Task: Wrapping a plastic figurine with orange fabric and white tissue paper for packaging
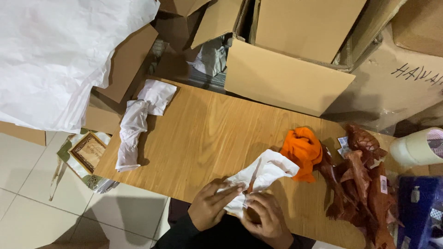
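Note:
Both hands work at the near edge of a wooden table [203,133]. My left hand [210,205] presses its fingers onto a crumpled white paper wrap [263,175]. My right hand [265,219] grips the lower end of the same wrap, where a small brown piece shows between the folds. Just beyond the wrap lies an orange cloth [302,150]. To the right of it rests a heap of reddish-brown carved wooden pieces [362,184].
A twisted white paper bundle [136,122] lies on the table's left end. Cardboard boxes [286,78] stand behind the table, large white paper sheets [55,55] at the upper left. A tape roll [415,147] and a blue packet [417,207] sit at right. A framed picture [87,151] rests on the tiled floor.

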